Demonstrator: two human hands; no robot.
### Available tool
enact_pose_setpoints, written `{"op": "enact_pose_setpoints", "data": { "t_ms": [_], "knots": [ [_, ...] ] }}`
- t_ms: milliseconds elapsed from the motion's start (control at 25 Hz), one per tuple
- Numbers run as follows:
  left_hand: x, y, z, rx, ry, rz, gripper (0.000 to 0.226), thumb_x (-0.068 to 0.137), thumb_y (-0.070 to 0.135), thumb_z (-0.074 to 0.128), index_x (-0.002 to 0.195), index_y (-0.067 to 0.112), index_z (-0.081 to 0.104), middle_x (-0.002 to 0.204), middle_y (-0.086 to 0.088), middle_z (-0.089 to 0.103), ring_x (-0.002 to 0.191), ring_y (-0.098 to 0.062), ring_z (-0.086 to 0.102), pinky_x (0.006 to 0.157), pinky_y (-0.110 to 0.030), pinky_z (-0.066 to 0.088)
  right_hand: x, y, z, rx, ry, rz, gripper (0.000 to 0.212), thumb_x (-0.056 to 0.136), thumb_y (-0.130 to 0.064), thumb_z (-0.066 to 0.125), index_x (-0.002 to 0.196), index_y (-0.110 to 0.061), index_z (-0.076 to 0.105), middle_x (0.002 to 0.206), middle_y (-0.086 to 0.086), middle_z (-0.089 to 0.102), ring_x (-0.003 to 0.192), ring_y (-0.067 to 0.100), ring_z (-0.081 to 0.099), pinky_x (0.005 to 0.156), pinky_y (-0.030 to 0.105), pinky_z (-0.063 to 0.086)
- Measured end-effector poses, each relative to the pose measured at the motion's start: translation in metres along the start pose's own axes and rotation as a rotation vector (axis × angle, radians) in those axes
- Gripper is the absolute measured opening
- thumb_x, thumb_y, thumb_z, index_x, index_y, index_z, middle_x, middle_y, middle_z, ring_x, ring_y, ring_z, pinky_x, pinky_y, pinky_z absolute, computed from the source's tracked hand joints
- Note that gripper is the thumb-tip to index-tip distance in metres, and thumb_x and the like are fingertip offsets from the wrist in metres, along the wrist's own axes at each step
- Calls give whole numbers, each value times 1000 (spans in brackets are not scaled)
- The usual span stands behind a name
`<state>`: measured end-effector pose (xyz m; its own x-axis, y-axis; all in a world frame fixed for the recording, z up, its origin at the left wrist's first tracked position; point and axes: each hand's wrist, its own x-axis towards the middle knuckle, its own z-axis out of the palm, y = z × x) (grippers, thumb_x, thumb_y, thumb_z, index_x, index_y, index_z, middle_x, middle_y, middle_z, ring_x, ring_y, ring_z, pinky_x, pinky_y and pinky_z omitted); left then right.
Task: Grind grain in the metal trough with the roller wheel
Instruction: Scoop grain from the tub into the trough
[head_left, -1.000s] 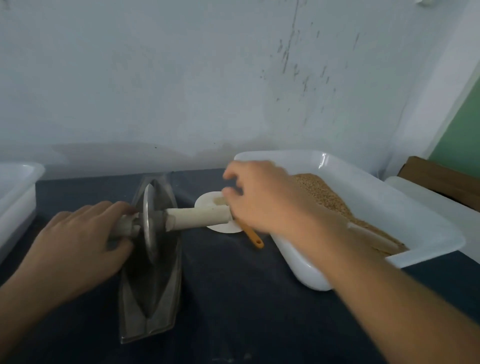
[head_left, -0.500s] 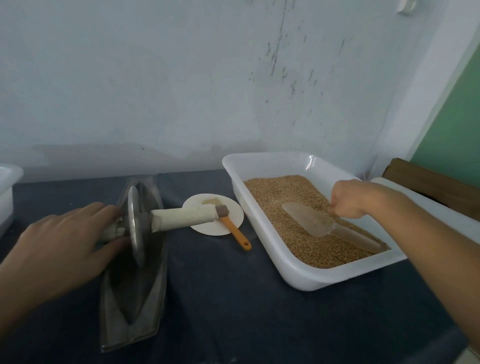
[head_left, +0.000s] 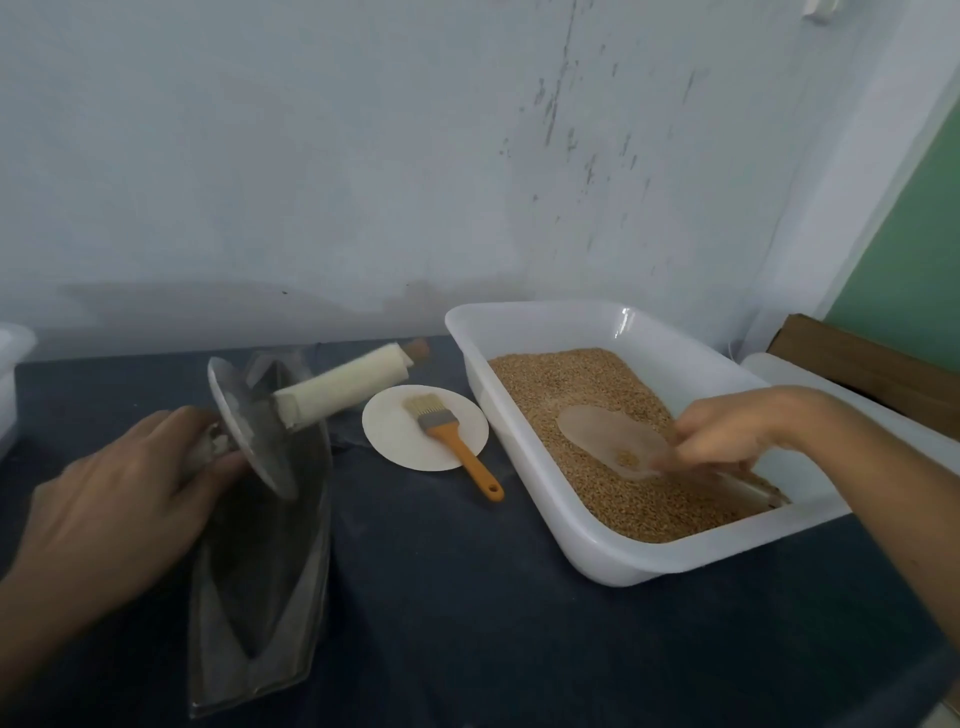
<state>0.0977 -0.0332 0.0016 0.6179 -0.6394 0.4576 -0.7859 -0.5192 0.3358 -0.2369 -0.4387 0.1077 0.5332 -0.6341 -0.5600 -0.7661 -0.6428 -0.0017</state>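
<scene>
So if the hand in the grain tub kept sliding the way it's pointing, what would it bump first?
The right hand points left along the clear scoop it holds. It would probably plough through the grain first, then meet the white tub wall, though depth is unclear.

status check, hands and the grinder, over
Left hand grips tilted roller wheel over the trough. Right hand holds scoop in the grain tray. Nothing in the way.
</scene>
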Motion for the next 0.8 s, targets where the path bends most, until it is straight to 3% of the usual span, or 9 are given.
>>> {"op": "enact_pose_setpoints", "data": {
  "t_ms": [80, 200, 440, 560, 640, 800],
  "knots": [
    [2, 2, 2, -33, 14, -104, 55, 83, 94, 26, 105, 48, 48, 92, 17, 58, 78, -20, 63, 68, -50, 57, 1, 2, 4, -57, 5, -67, 30, 93, -64, 66, 94, -34, 68, 98, -8, 69, 88, 9, 66, 75, 26, 51],
    [7, 5, 6, -93, -4, -231, 65, 74, 101, 20, 103, 49, 46, 88, 11, 59, 81, -28, 61, 73, -49, 53, 6, 5, 7, -31, 91, -134, 26, 92, -60, 69, 86, -35, 68, 93, -11, 67, 84, 8, 64, 73, 26, 46],
    [15, -1, 15, -229, 33, -253, 78, 73, 103, 27, 93, 32, 51, 88, 10, 64, 78, -16, 62, 70, -48, 52, 2, 21, -14, 180, 405, -170, 30, 98, -63, 57, 96, -35, 68, 94, 0, 72, 69, 13, 74, 61, 31, 56],
    [15, -14, 24, -232, 84, -223, 64, 82, 94, 36, 98, 35, 53, 90, 12, 66, 80, -16, 65, 72, -51, 55, -4, 33, -32, -81, 552, -14, 47, 94, -79, 42, 102, -38, 64, 102, -9, 66, 83, 17, 71, 70, 37, 57],
    [16, -26, 32, -235, 127, -212, 54, 88, 88, 41, 104, 38, 54, 91, 15, 67, 81, -14, 67, 72, -52, 57, -1, 37, -39, -321, 579, 85, 52, 95, -81, 37, 106, -38, 64, 112, -9, 64, 96, 18, 64, 72, 33, 49],
    [23, -56, 52, -161, 163, -218, 56, 97, 78, 45, 114, 25, 51, 84, 10, 66, 73, -22, 68, 64, -51, 59, 13, 37, -26, -535, 534, 180, 54, 97, -78, 33, 92, -34, 63, 106, -7, 65, 90, 18, 64, 67, 31, 45]
  ]
}}
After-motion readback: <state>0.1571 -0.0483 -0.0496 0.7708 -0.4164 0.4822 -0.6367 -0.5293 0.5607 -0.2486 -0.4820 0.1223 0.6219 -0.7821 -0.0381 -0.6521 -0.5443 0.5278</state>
